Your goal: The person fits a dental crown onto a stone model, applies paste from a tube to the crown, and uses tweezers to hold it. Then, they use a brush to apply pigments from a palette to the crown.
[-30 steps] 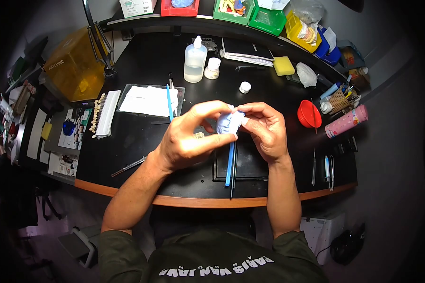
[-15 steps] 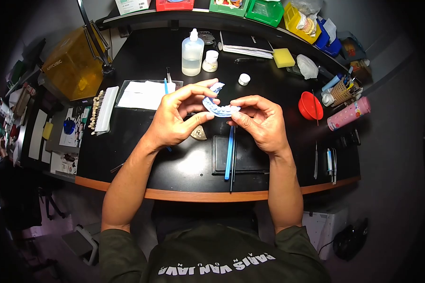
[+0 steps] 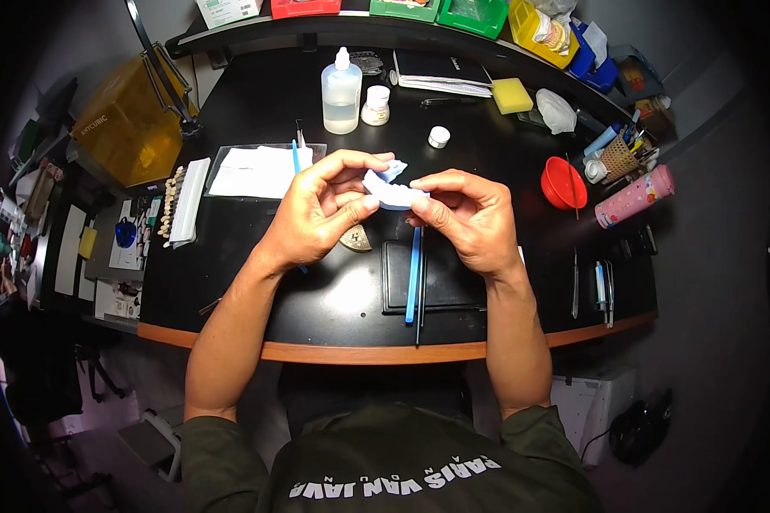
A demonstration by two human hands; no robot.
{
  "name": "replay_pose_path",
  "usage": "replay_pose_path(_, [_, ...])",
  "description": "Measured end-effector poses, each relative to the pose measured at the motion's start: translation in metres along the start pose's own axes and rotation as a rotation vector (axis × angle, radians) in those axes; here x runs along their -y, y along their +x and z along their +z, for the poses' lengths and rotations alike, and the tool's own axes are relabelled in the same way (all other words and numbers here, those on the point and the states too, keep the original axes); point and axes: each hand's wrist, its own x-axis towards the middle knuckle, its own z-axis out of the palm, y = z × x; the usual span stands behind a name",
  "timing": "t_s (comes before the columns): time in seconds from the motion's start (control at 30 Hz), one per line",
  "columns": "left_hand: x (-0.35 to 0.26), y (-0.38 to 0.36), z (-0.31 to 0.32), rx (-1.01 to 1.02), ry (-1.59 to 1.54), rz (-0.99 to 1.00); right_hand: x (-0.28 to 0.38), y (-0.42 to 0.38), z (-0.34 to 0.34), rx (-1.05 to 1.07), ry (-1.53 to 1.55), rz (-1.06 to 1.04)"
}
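Observation:
A pale blue-white dental arch model (image 3: 395,194) is held up above the black desk between both hands. My left hand (image 3: 325,205) grips its left side, with the thumb on the near face and the fingers behind. My right hand (image 3: 466,214) pinches its right end between thumb and fingers. Beneath the hands, a blue-handled tool (image 3: 414,278) lies over a black flat case (image 3: 449,278). Near my left hand sits a small brass-coloured piece (image 3: 356,238), partly hidden.
Behind stand a clear bottle (image 3: 341,98), a small jar (image 3: 376,106) and a white-lidded pot (image 3: 439,137). White paper (image 3: 248,173) and a tooth shade rack (image 3: 188,203) lie left. A red bowl (image 3: 562,182) and pink flask (image 3: 633,197) are right.
The dental model has turned in my fingers, its tooth row now seen from a different angle. The whole view has shifted slightly. Both hands keep their hold.

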Motion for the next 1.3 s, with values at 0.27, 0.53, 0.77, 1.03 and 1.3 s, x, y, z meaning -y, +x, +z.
replay_pose_path(0.27, [0.0006, 0.0, 0.001, -0.001, 0.001, 0.009, 0.0006, 0.0, 0.0012, -0.025, -0.013, -0.032])
replay_pose_path(0.53, [0.0032, 0.0007, 0.0009, -0.046, -0.025, 0.034, 0.0023, -0.0006, 0.0003, -0.036, -0.002, 0.032])
replay_pose_path(0.77, [0.0009, 0.0008, -0.0008, -0.037, -0.002, 0.085, 0.001, -0.0009, 0.0006, -0.051, -0.008, 0.039])
replay_pose_path(1.03, [-0.0027, 0.0013, 0.0, -0.056, 0.066, 0.133, -0.0004, 0.0001, 0.0011, -0.038, -0.04, 0.007])
replay_pose_path(1.3, [-0.0036, 0.001, -0.0007, -0.057, 0.059, 0.157, 0.0004, 0.0006, 0.0021, -0.021, -0.062, -0.011])
